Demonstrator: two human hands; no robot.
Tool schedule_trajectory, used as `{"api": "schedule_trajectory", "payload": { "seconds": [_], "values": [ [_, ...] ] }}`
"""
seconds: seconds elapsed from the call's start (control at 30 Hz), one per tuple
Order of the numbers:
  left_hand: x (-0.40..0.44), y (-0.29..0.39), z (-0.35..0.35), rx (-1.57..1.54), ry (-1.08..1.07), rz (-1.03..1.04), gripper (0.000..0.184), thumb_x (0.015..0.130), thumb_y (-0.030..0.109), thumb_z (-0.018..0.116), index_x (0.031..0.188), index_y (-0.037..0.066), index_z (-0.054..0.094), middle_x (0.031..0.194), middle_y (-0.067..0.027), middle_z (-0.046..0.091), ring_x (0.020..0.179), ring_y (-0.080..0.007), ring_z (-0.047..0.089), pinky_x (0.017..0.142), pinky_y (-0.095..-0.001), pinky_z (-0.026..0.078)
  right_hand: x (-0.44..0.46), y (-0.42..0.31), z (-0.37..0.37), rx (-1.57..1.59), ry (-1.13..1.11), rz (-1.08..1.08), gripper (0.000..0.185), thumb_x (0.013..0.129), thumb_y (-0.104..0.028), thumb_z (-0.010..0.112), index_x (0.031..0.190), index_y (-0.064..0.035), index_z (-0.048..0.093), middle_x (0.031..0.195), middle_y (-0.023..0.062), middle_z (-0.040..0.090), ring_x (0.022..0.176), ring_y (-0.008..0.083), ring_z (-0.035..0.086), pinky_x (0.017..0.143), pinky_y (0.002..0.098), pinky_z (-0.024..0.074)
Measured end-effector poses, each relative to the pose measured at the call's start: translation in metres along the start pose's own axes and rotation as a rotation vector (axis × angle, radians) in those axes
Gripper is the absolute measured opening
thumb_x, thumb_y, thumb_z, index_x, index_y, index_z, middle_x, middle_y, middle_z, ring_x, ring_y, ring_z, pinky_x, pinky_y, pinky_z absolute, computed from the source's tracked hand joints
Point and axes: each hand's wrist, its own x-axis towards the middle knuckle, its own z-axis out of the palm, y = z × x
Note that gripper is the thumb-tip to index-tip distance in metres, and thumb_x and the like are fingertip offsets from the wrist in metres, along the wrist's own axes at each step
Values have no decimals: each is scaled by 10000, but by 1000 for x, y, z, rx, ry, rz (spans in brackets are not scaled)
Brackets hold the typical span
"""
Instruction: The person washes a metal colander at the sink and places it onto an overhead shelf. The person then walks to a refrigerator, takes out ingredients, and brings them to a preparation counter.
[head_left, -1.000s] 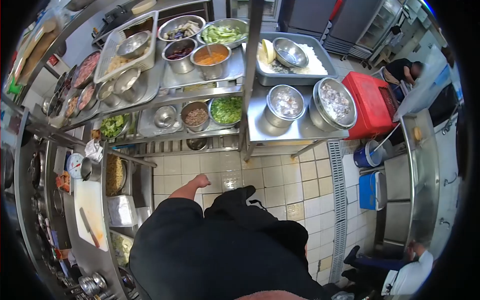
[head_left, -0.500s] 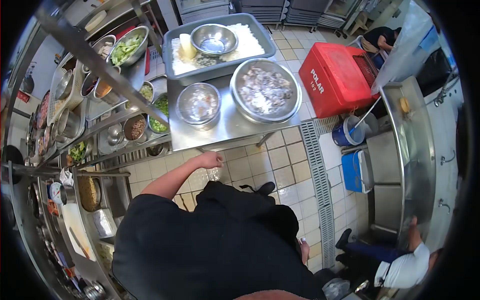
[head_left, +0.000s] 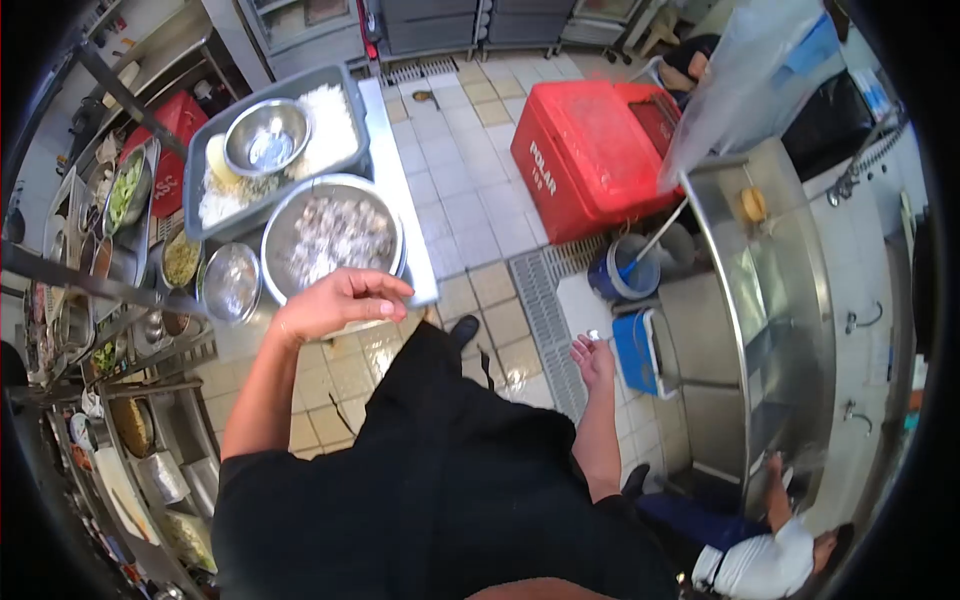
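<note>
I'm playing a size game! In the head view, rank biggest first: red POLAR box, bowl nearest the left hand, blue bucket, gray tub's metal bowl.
1. Red POLAR box
2. Bowl nearest the left hand
3. Blue bucket and metal bowl in gray tub: too alike to rank

The left hand (head_left: 345,302), loosely curled, hangs at nine o'clock, overlapping a metal bowl (head_left: 281,235) in view; the right hand (head_left: 596,361), fingers parted, is at four, a red cooler (head_left: 585,150) at one.
</note>
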Motion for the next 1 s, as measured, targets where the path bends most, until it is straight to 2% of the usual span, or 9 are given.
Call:
{"api": "schedule_trajectory", "payload": {
  "seconds": [0.13, 0.2, 0.3, 0.33, 0.37, 0.43, 0.5, 0.8, 1.0],
  "values": [
    [76, 17, -5, -40, 183, 129, 288, 869, 94, 608, 1140, 1, 571, 1027, -35, 610, 941, -96, 562, 858, -256, 447, 91, -54, 33, -188, -87, -21, 265, 914, -214, 480, 1130, -60, 497, 1020, 133, 575, 888, 291, 578, 765, 432, 491],
    [116, 25, -13, -4, 217, 138, 287, 870, 99, 608, 1136, -1, 570, 1041, -37, 602, 932, -98, 563, 847, -260, 454, 111, -83, 31, -233, -38, -7, 245, 910, -191, 467, 1101, -43, 508, 1021, 155, 575, 841, 290, 597, 698, 423, 520],
    [180, 41, -23, 36, 250, 205, 285, 866, 69, 598, 1142, 6, 567, 1000, -48, 605, 928, -121, 578, 837, -275, 462, 159, -108, -33, -253, 128, 128, 264, 903, -222, 469, 1055, -13, 522, 865, 131, 604, 700, 267, 630, 564, 394, 544],
    [198, 48, -28, 110, 247, 239, 290, 867, 75, 598, 1146, 4, 562, 1005, -53, 600, 931, -128, 579, 839, -281, 465, 148, -127, -28, -304, 150, 151, 235, 883, -175, 411, 858, 23, 536, 689, 97, 554, 500, 219, 543, 467, 327, 482],
    [214, 52, -33, 108, 252, 258, 295, 866, 79, 600, 1148, 5, 560, 1012, -59, 596, 932, -133, 580, 838, -282, 466, 184, -121, -76, -260, 178, 163, 261, 885, -215, 400, 900, 8, 534, 728, 127, 590, 562, 270, 592, 513, 390, 533],
    [243, 65, -46, 134, 251, 289, 305, 864, 85, 604, 1154, 5, 556, 1026, -69, 587, 935, -143, 582, 836, -286, 467, 166, -150, -72, -386, 220, 35, 270, 860, -214, 367, 806, 5, 516, 639, 119, 551, 551, 254, 584, 473, 366, 503],
    [264, 88, -57, 180, 271, 255, 314, 862, 108, 613, 1156, 13, 557, 1047, -73, 579, 944, -145, 582, 838, -294, 469, 196, -162, -66, -348, 297, 101, 259, 863, -217, 367, 800, -10, 510, 628, 107, 540, 538, 242, 568, 464, 359, 489],
    [387, 141, -128, 541, 538, 289, 374, 837, 165, 631, 1163, 4, 545, 1170, -145, 549, 996, -266, 570, 840, -349, 475, 433, -235, 115, -441, 97, 294, 218, 878, -228, 369, 773, -75, 483, 582, 55, 488, 483, 189, 496, 421, 329, 430],
    [443, 186, -191, 569, 731, 175, 386, 833, 166, 624, 1166, -7, 531, 1222, -141, 516, 998, -296, 570, 820, -352, 483, 613, -340, 364, -359, -453, 351, 201, 888, -236, 370, 754, -119, 464, 551, 20, 454, 446, 153, 448, 393, 308, 390]
  ]
}}
